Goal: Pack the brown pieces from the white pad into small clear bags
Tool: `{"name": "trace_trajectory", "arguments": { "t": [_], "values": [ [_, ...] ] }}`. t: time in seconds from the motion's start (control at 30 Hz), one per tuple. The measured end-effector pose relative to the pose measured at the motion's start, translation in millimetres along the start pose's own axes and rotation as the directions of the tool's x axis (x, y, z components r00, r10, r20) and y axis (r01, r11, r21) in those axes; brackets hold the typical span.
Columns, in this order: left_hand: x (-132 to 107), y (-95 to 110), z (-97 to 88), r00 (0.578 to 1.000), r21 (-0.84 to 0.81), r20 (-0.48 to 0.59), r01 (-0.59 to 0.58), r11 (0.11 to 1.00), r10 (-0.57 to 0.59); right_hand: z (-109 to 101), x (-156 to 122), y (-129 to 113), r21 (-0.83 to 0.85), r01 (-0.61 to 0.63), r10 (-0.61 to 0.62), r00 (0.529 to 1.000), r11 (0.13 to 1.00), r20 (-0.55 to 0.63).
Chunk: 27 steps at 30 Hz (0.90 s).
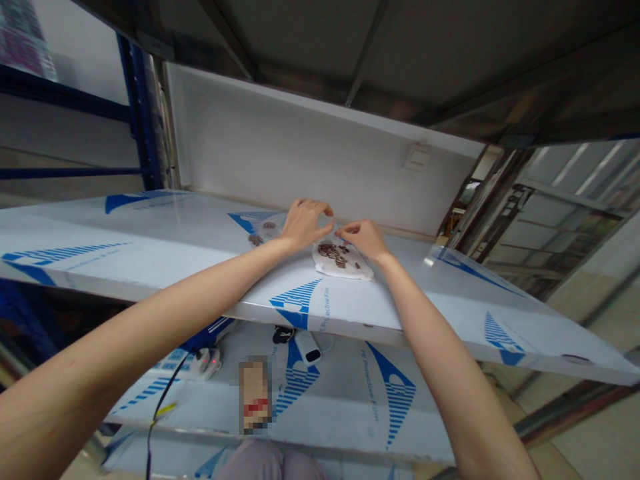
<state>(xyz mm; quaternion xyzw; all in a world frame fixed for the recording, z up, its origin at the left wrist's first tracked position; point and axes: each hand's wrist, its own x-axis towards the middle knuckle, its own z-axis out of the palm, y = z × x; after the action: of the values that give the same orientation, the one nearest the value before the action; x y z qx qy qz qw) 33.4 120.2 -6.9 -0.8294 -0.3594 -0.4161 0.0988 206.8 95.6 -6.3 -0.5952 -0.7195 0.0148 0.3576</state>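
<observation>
Though curved, left fingers [318, 205] parted, right fingers [351, 228] with grip unclear, near rounded brown pieces [330, 253] on white pad [349, 273].

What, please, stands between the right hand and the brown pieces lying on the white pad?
Nothing visible. The right hand is at the white pad's far right edge, fingertips close to the brown pieces; contact is unclear. The left hand is to the left, not between.
</observation>
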Motion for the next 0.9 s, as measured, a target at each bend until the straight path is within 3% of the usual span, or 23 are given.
{"name": "trace_trajectory", "arguments": {
  "t": [0.2,0.53,0.9],
  "values": [
    [-1,-1,5.2,0.993,0.077,0.018,-0.115,0.990,0.114,3,4,3,0.125,-0.001,0.008,0.998,0.992,-0.056],
    [-3,-2,15.1,0.989,0.230,-0.002,-0.141,0.963,0.145,6,8,7,0.289,-0.002,0.018,0.998,0.957,-0.055],
    [-3,-3,13.4,0.988,0.177,0.034,-0.157,0.972,0.154,2,6,10,0.328,-0.054,0.027,0.996,0.943,0.087]
  ]
}}
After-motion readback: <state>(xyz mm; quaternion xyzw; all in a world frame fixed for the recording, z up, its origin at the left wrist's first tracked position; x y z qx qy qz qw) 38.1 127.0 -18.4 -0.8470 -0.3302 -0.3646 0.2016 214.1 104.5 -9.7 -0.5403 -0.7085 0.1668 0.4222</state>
